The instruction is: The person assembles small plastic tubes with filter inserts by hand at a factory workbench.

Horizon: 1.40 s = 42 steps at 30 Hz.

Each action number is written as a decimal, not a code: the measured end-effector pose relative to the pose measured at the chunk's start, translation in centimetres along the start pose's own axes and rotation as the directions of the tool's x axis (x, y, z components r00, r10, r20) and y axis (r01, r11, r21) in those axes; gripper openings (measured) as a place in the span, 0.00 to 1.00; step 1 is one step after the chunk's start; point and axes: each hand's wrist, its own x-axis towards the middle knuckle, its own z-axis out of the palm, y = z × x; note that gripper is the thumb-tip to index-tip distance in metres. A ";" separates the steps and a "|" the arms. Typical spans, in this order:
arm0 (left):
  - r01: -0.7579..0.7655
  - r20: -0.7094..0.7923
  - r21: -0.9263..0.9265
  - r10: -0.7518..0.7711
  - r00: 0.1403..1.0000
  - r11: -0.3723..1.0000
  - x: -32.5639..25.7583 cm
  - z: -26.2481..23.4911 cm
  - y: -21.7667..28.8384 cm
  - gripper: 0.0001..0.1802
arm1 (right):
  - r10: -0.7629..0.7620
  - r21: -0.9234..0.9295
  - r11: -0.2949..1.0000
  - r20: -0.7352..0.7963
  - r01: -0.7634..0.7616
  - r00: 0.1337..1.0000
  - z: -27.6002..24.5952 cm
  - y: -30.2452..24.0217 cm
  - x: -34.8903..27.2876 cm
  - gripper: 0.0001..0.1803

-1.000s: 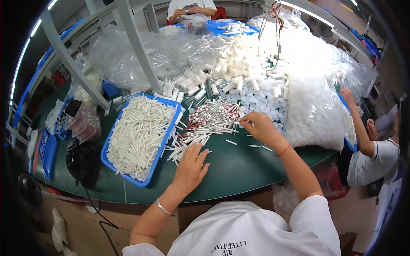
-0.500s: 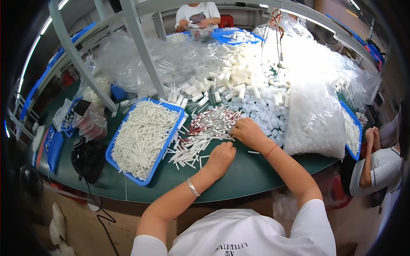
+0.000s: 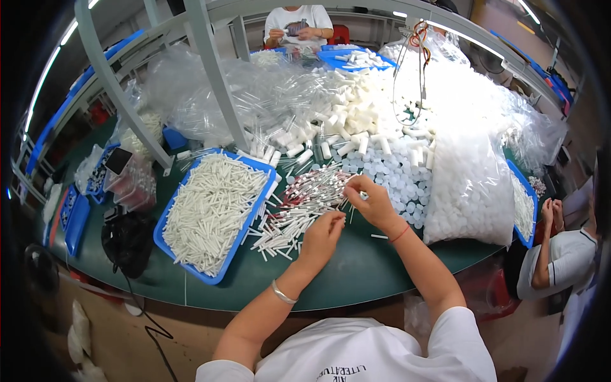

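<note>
My left hand (image 3: 323,237), with a silver bangle at its wrist, is above the near edge of a pile of slim white sticks with thin dark and reddish ends (image 3: 304,198). Its fingers are drawn together; whatever they pinch is too small to make out. Just to the right and a little farther away, my right hand (image 3: 370,201) is also closed in a pinch at the pile's right side. Thin pieces show beneath its fingertips, but I cannot tell whether they are held. The hands are apart. Left of the pile is a blue tray (image 3: 223,267) full of white sticks.
Translucent round caps (image 3: 398,181) lie behind my right hand, beside a bulging clear bag (image 3: 470,197). White cylinders (image 3: 356,105) and clear plastic bags (image 3: 210,95) cover the back. A grey post (image 3: 216,76) rises from the table. Co-workers sit opposite and at right.
My left hand has turned more upright and shifted slightly left. My right hand has lifted a little, with its fingers now bent into a pinch. The view has shifted slightly.
</note>
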 end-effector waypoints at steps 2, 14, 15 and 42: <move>0.152 -0.003 -0.199 -0.155 0.988 0.968 0.3 -0.9 0.8 0.10 | 0.336 0.325 0.887 0.037 -0.329 0.941 -1.1 -2.5 -0.2 0.04; 0.434 0.195 -0.418 -0.388 0.901 0.798 0.5 -1.7 1.5 0.09 | 0.188 0.088 0.977 0.072 -0.194 0.980 -2.4 -4.4 -3.8 0.05; 0.434 0.196 -0.418 -0.387 0.901 0.798 0.4 -1.6 1.0 0.09 | 0.103 -0.035 0.994 0.090 -0.101 0.991 -2.7 -4.3 -4.0 0.05; 0.080 0.298 0.072 -0.097 0.950 0.994 1.4 -1.3 3.1 0.09 | 0.225 -0.047 0.974 0.243 -0.221 0.944 -3.9 -3.9 -6.8 0.07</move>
